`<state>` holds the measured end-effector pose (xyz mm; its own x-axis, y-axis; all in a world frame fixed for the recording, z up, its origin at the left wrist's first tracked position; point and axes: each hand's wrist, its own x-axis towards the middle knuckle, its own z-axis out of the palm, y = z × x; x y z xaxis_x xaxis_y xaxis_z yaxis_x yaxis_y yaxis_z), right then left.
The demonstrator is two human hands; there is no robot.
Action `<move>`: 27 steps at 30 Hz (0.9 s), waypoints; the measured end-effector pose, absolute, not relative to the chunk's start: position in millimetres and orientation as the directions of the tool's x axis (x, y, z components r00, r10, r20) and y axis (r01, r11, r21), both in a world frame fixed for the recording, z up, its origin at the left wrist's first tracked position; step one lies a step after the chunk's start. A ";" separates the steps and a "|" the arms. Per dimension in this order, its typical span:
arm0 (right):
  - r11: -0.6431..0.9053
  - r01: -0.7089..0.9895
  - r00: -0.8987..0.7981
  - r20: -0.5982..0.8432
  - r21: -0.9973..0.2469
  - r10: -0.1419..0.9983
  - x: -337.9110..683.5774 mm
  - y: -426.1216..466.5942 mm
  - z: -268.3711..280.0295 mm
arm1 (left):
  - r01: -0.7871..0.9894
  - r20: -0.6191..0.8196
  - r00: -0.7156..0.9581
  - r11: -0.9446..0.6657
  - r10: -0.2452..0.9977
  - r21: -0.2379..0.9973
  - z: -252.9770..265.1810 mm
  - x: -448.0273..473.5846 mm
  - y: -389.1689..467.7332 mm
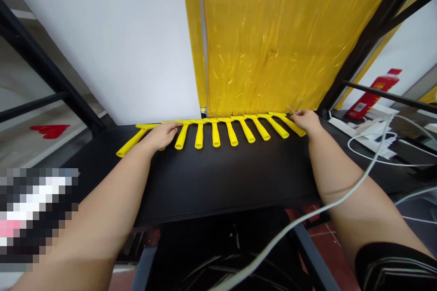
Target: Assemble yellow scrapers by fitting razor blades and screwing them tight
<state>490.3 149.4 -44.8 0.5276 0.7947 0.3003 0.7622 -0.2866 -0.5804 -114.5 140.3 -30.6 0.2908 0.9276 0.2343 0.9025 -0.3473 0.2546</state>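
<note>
A row of several yellow T-shaped plastic tools (215,134) lies along the back of a black table (239,168). Their hollow round handles point toward me and their crossbars line up at the rear. My left hand (162,135) is closed at the second tool from the left, fingertips on its crossbar and the palm hiding most of its handle. At the right end of the row, my right hand (307,121) pinches a thin metallic tool (291,108) with slender prongs, close to the last yellow tool. Its exact kind is too small to tell.
A yellow plastic strip curtain (273,45) and a white panel (119,41) stand behind the table. At right are a red bottle (373,93) and white strips. A pale cable (307,213) crosses over my right forearm. A red piece (50,131) lies on the left shelf.
</note>
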 end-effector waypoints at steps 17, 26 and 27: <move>-0.306 0.748 0.537 0.268 -0.589 0.800 486.1 147.1 -41.4 | 0.932 0.261 -0.096 -0.005 0.961 0.362 -9.5 -117.7 130.6; -0.249 0.741 0.523 0.303 -0.624 0.797 482.7 147.4 -40.8 | 0.907 0.180 -0.345 0.278 0.921 0.317 -0.1 -183.0 134.1; -0.246 0.742 0.521 0.306 -0.624 0.796 482.3 147.4 -40.7 | 0.900 0.162 -0.360 0.296 0.919 0.321 -1.9 -188.0 135.9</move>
